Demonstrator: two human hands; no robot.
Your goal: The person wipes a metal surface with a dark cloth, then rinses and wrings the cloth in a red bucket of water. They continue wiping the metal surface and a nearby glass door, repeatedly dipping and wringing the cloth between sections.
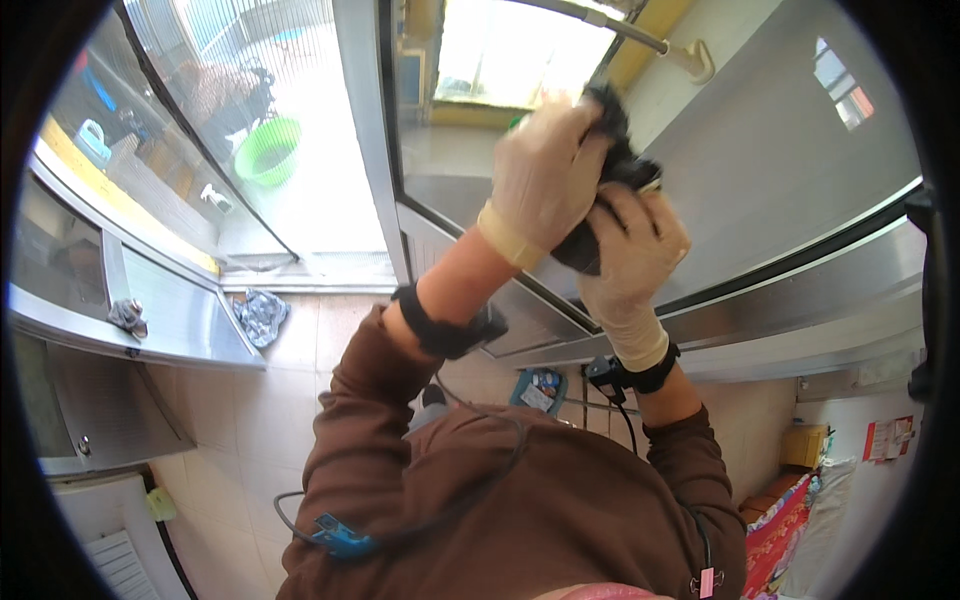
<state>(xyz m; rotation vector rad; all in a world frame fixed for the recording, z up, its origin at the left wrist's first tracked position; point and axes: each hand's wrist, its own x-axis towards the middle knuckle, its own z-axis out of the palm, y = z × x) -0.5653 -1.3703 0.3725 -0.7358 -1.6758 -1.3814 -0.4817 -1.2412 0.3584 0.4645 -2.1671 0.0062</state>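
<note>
Both my hands wear thin, pale translucent gloves and are raised in front of a framed glass pane point(750, 202). My left hand point(551, 161) grips the upper part of a crumpled black cloth-like item point(619, 150), which is blurred. My right hand point(637, 240), just below and to the right, has its fingers bent over the lower part of the same item. A dark rounded portion hangs between the two hands. Whether the item touches the pane, I cannot tell. Black straps with small devices sit on both wrists.
An open doorway at the left shows a green basin point(270, 151) and a spray bottle point(216, 197) outside. A crumpled plastic bag point(260, 316) lies by the threshold. A blue container point(538, 390) stands on the floor below. A metal rail point(630, 30) runs above the hands.
</note>
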